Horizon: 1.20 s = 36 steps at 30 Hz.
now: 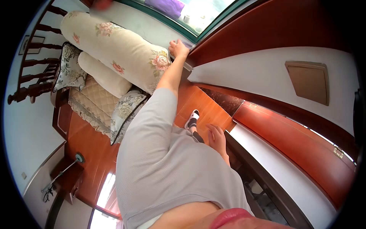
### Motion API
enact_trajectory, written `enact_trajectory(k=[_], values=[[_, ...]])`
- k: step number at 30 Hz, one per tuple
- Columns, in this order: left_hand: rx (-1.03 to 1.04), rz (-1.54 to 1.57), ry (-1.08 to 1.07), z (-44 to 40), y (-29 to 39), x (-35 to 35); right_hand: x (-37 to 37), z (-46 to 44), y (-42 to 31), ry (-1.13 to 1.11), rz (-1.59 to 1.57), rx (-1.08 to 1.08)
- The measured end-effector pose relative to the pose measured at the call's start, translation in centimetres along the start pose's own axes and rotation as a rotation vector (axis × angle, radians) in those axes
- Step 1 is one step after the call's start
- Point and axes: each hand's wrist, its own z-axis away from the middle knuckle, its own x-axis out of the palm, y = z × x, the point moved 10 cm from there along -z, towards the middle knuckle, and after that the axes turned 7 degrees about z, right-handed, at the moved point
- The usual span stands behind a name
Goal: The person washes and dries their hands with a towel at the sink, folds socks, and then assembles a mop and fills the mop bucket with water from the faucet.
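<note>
My left hand (178, 49) is stretched out beside the window sill, next to the end of a cream floral sofa cushion (126, 49). Its fingers are curled, and what they hold, if anything, is too small to make out. My right hand (216, 138) hangs low by my body above the wooden floor (190, 100), fingers partly apart and nothing seen in them. Just left of it a foot in a white slipper (192, 119) shows on the floor.
A sofa with a quilted seat (91, 99) and patterned pillows (127, 108) stands at left. The green-framed window (194, 37) is at the top. A reddish wooden door (289, 141) and a dark-framed cabinet (263, 171) lie at right. A dark railing (42, 61) is upper left.
</note>
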Motion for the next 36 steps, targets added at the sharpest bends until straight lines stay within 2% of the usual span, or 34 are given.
enact_trajectory(k=[1, 3, 5, 7, 11, 13, 15, 16, 17, 18, 19, 20, 21, 22, 23, 24, 25, 26, 27, 29, 31, 33, 34, 35, 36], values=[[0.013, 0.002, 0.006, -0.1, -0.4, -0.7, 0.1, -0.2, -0.5, 0.002, -0.024, -0.033], [0.257, -0.056, -0.015, -0.1, -0.2, -0.9, 0.1, -0.4, -1.0, 0.026, -0.042, -0.089], [0.235, -0.17, -0.066, -2.2, -2.7, 1.0, 1.3, -0.4, -0.8, -0.009, 0.01, -0.145], [0.247, -0.041, 0.109, -1.4, -2.0, -0.3, 1.6, -0.6, -1.2, -0.017, 0.0, -0.163], [-0.013, 0.344, 0.107, -0.8, -2.2, 0.2, 0.7, -0.7, -2.9, -0.042, -0.008, -0.221], [-0.027, 0.816, 0.005, 1.0, -1.0, 0.0, 0.4, -0.9, -3.3, -0.055, 0.022, -0.251], [0.184, 0.877, 0.024, 4.6, 0.4, -2.2, 0.2, -1.3, -3.7, -0.033, 0.002, -0.292], [0.334, 0.866, 0.054, 10.0, 2.0, -5.9, 0.1, -1.5, -3.9, -0.026, -0.016, -0.315], [0.495, 0.847, 0.111, 15.9, 3.2, -11.0, 0.0, -2.2, -4.9, -0.016, -0.025, -0.368], [0.754, 0.678, 0.236, 20.8, 3.4, -13.5, -0.6, -2.1, -6.4, 0.021, 0.003, -0.466], [0.738, 0.709, 0.018, 24.5, 3.8, -15.3, -1.0, -2.1, -7.8, 0.058, 0.028, -0.563], [0.862, 0.61, 0.033, 28.2, 3.0, -16.2, -0.9, -2.2, -8.5, 0.072, 0.027, -0.601], [0.9, 0.487, -0.008, 31.2, 1.8, -16.3, -0.7, -2.3, -8.9, 0.083, 0.015, -0.637], [0.921, 0.461, -0.131, 33.3, -0.9, -14.7, 0.4, -1.9, -9.5, 0.022, 0.031, -0.735], [0.867, 0.532, -0.319, 35.3, -2.7, -14.5, 1.5, -1.3, -10.0, -0.041, 0.05, -0.828], [0.769, 0.556, -0.346, 36.5, -5.2, -14.4, 1.8, -0.9, -10.3, -0.035, 0.038, -0.855], [0.661, 0.367, -0.494, 37.2, -8.8, -12.1, 4.0, 0.3, -10.9, -0.2, 0.138, -0.942], [0.615, 0.249, -0.552, 37.6, -12.5, -10.5, 6.1, 2.0, -11.1, -0.363, 0.245, -1.022], [0.576, 0.125, -0.613, 38.2, -16.3, -9.0, 6.2, 3.2, -11.4, -0.354, 0.237, -1.045], [0.606, 0.061, -0.58, 41.0, -19.0, -9.3, 8.5, 7.3, -10.6, -0.549, 0.393, -1.112], [0.385, 0.226, -0.575, 44.1, -21.3, -10.1, 9.7, 10.7, -9.1, -0.572, 0.362, -1.17], [0.326, 0.523, -0.564, 49.0, -18.5, -11.8, 10.7, 14.4, -7.5, -0.697, 0.416, -1.187], [0.328, 0.574, -0.52, 51.2, -17.4, -11.9, 11.3, 15.7, -6.0, -0.789, 0.334, -1.064], [0.425, 0.593, -0.476, 52.3, -18.0, -10.5, 13.1, 17.5, -4.0, -0.79, 0.377, -1.199], [0.324, 0.693, -0.423, 54.1, -18.6, -10.0, 13.4, 18.9, -2.7, -0.809, 0.318, -1.188]])
